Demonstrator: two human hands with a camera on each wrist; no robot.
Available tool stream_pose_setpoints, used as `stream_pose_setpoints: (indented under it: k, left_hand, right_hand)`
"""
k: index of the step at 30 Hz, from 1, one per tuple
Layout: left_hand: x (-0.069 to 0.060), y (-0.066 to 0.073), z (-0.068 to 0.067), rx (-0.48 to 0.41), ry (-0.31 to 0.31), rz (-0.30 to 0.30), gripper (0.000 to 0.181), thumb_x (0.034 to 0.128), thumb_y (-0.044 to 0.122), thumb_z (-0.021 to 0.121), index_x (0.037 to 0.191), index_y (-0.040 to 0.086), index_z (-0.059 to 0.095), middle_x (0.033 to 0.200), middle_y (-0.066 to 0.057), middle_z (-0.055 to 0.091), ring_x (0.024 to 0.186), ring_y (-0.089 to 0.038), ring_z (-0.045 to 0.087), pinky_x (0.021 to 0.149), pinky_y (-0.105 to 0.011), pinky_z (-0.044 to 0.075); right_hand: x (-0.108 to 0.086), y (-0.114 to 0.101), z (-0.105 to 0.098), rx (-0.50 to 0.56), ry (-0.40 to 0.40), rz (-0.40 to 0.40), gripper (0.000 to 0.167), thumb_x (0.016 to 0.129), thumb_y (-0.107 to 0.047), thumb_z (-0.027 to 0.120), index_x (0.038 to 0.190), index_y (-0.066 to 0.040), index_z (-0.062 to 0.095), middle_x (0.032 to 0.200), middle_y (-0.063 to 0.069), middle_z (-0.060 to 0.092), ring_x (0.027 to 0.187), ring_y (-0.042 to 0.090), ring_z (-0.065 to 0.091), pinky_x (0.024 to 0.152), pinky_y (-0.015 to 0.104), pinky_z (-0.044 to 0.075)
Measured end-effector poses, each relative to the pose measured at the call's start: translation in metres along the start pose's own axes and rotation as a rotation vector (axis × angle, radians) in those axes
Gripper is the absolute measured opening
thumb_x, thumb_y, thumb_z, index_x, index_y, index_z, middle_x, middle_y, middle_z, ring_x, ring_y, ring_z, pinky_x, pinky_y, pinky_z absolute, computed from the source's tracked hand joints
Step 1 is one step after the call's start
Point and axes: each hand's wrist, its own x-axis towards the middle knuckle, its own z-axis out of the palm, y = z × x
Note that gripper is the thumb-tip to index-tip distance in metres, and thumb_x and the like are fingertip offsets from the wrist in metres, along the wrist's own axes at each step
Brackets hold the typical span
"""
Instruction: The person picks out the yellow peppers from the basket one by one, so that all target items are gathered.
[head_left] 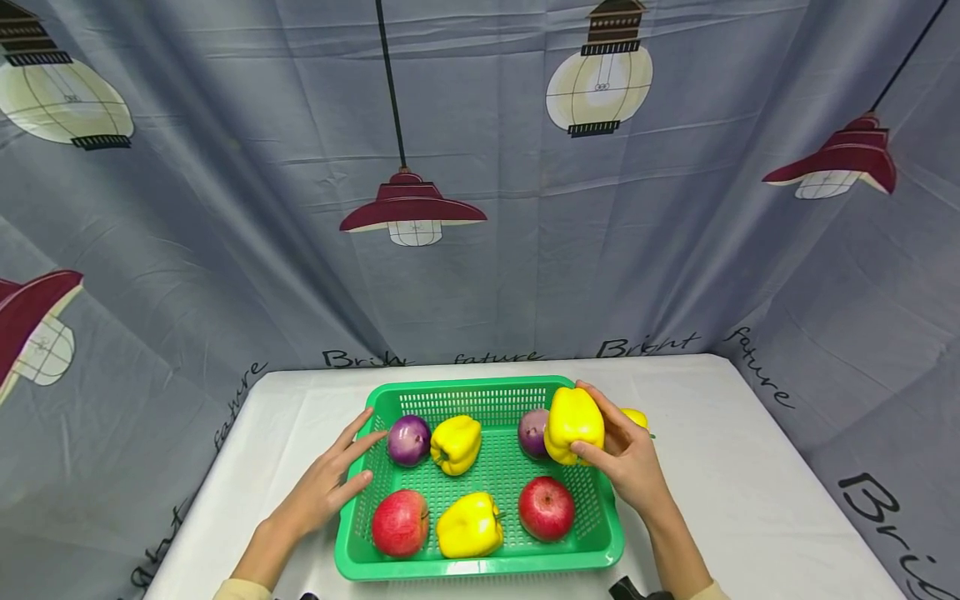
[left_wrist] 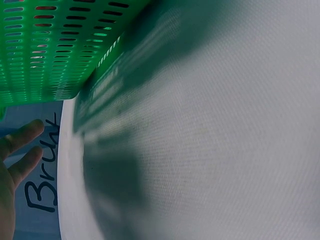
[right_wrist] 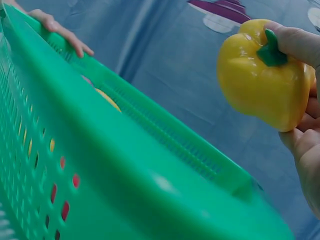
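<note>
My right hand grips a yellow bell pepper between thumb and fingers, above the right side of a green basket. The right wrist view shows this pepper with its green stem near the thumb. At the basket's left rim is my left hand, fingers spread; they reach over the edge in the right wrist view. Inside lie two more yellow peppers, one at the back and one in front, two red apples, left and right, and two round purple vegetables, left and right.
Behind my right hand, beyond the basket's right side, another yellow piece shows partly on the white table. A grey-blue curtain printed with lamps hangs behind and beside the table. Black objects show at the bottom edge.
</note>
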Motion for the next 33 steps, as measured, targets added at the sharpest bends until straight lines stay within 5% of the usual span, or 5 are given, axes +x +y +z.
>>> stream_pose_setpoints:
  k: [18, 33]
  left_hand:
    - [0.001, 0.001, 0.000, -0.001, -0.004, 0.000, 0.059, 0.0912, 0.015, 0.064, 0.149, 0.014, 0.050, 0.165, -0.014, 0.023, 0.145, -0.036, 0.033, 0.097, -0.071, 0.040]
    - [0.000, -0.001, 0.001, 0.001, -0.004, -0.006, 0.060, 0.0909, 0.014, 0.064, 0.150, 0.016, 0.050, 0.165, -0.012, 0.023, 0.146, -0.034, 0.033, 0.097, -0.071, 0.040]
  right_hand:
    - [-0.021, 0.007, -0.028, 0.038, 0.189, -0.067, 0.076, 0.079, 0.027, 0.067, 0.148, 0.012, 0.038, 0.151, 0.024, 0.044, 0.136, 0.017, 0.048, 0.106, 0.026, 0.039]
    - [-0.036, 0.018, -0.053, 0.019, 0.420, -0.010, 0.075, 0.076, 0.033, 0.064, 0.146, 0.012, 0.043, 0.151, 0.023, 0.046, 0.135, 0.017, 0.049, 0.105, 0.025, 0.039]
